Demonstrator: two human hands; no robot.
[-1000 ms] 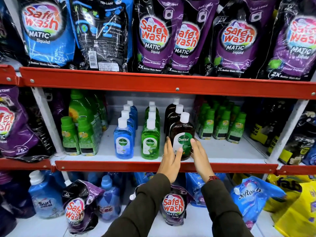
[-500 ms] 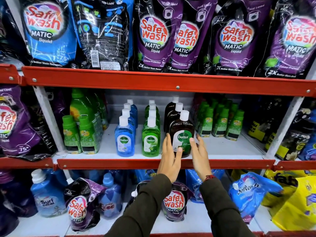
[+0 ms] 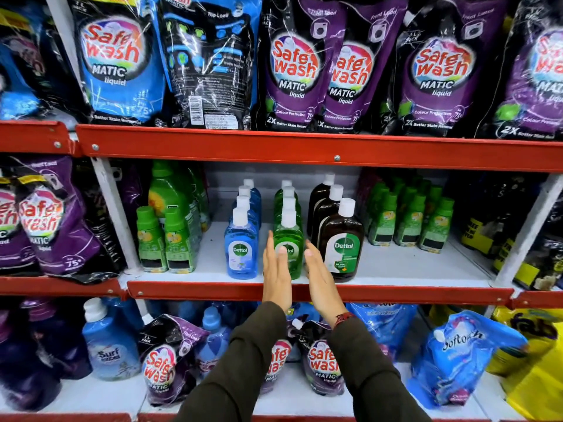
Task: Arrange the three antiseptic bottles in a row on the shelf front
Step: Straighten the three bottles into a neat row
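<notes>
On the far left of the middle shelf (image 3: 411, 269) stand small green bottles (image 3: 164, 239), upright at the front. Next along, the blue Dettol bottle (image 3: 241, 248) stands at the shelf front, heading its own file of blue bottles. Then the left hand (image 3: 275, 269), flat and open, fingers together, palm turned inward, beside the left flank of the green Dettol bottle (image 3: 288, 236); whether it touches I cannot tell. That green bottle sits at the front edge, between both palms. The right hand (image 3: 321, 277) mirrors it, flat and open, a red band (image 3: 342, 318) at the wrist. Just beside it, the brown Dettol bottle (image 3: 344, 242) stands upright at the front. The three fronts make a row.
</notes>
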